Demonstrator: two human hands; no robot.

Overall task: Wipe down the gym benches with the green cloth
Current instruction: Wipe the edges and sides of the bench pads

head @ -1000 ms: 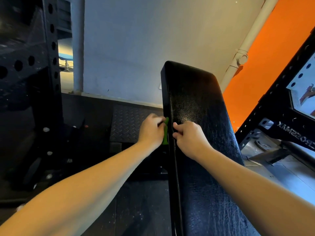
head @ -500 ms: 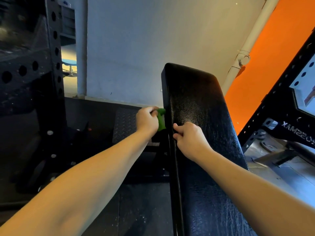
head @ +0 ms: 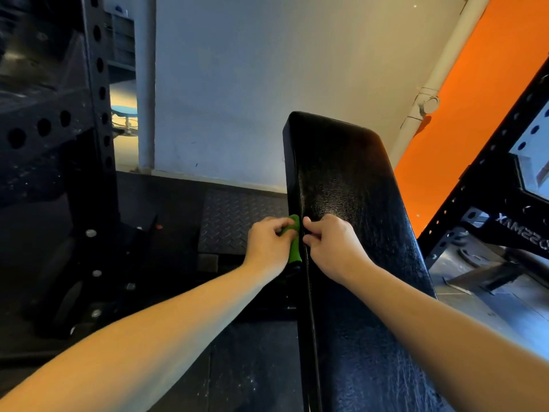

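Grips a bunched bright-green cloth [head: 294, 248] in the left hand [head: 267, 248], fingers curled round it, and presses it against the left side face of the long black textured-vinyl bench pad [head: 350, 179], roughly midway along the visible length. Steadies that pad with the right hand [head: 332, 245], fingers curled, thumb and forefinger tips at the top left seam, seemingly pinching it, though hard to be sure. Half a second ago held the cloth higher up the side face, above the level of the right hand. Now brought level with it again, so drawn back down toward the body, with the right hand kept at the same spot on the seam. Reads as a short back-and-forth scrub along one stretch of the side edge, not a long sweep. Probably leaves the farther part of that edge, up toward the rounded end, for later strokes. Cannot tell how much of the glossy top is already wiped. Only this bench in view, beside a black perforated steel rack upright [head: 98, 114] on the left.
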